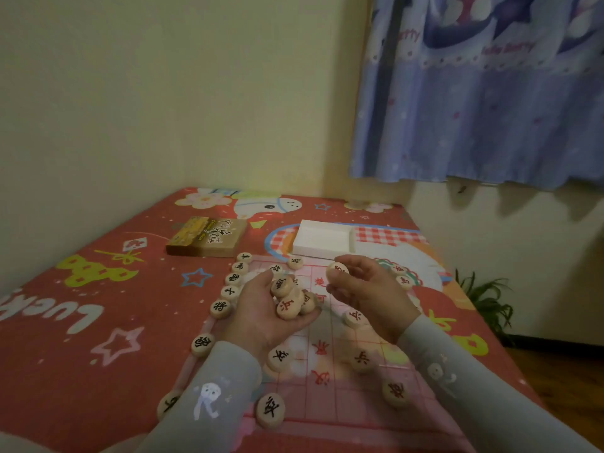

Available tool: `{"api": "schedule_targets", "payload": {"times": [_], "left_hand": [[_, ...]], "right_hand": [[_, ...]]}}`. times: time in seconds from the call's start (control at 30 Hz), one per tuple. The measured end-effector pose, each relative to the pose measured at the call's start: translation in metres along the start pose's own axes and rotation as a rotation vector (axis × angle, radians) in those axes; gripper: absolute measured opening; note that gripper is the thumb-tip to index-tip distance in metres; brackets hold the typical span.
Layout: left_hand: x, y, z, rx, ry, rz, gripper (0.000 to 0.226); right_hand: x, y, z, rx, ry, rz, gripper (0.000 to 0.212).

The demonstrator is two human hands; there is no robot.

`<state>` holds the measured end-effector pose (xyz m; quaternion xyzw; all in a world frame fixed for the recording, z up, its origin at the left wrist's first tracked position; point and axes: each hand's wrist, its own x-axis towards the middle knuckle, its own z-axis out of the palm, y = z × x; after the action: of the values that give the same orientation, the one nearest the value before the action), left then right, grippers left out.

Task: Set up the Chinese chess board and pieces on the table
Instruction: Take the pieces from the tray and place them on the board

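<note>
A thin, translucent chess board sheet point(313, 397) with red grid lines lies on the red patterned table cover. Round wooden chess pieces stand on it: black-lettered ones along its left edge point(221, 308) and several across the near half point(270, 410). My left hand point(261, 315) is cupped palm up above the board, holding a small pile of pieces point(291, 297) with red and black characters. My right hand point(369, 292) hovers to the right of it, pinching a single red-lettered piece point(338, 271) between thumb and fingers. More pieces sit by the board's far right edge point(403, 282).
A brown chess box point(206, 237) lies beyond the board at the far left. A white open tray point(322, 238) sits at the far right. A wall closes off the left side and back, a blue curtain hangs at upper right, and a green plant point(483, 299) stands beside the table's right edge.
</note>
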<state>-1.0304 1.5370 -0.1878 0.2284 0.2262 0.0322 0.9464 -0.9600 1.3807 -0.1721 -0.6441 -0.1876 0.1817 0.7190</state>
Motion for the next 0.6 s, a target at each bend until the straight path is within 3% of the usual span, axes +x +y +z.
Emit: {"api": "schedule_targets", "payload": {"times": [0.07, 0.3, 0.6], "left_hand": [[-0.001, -0.005, 0.007, 0.020, -0.006, -0.002, 0.040], [0.006, -0.021, 0.018, 0.040, -0.048, -0.052, 0.038], [0.013, -0.036, 0.030, 0.105, -0.075, -0.059, 0.040]], "right_hand": [[-0.003, 0.004, -0.017, -0.153, 0.065, -0.023, 0.038], [-0.025, 0.006, -0.069, -0.577, 0.279, -0.239, 0.029], [-0.083, 0.011, -0.121, -0.701, 0.404, -0.241, 0.029]]}}
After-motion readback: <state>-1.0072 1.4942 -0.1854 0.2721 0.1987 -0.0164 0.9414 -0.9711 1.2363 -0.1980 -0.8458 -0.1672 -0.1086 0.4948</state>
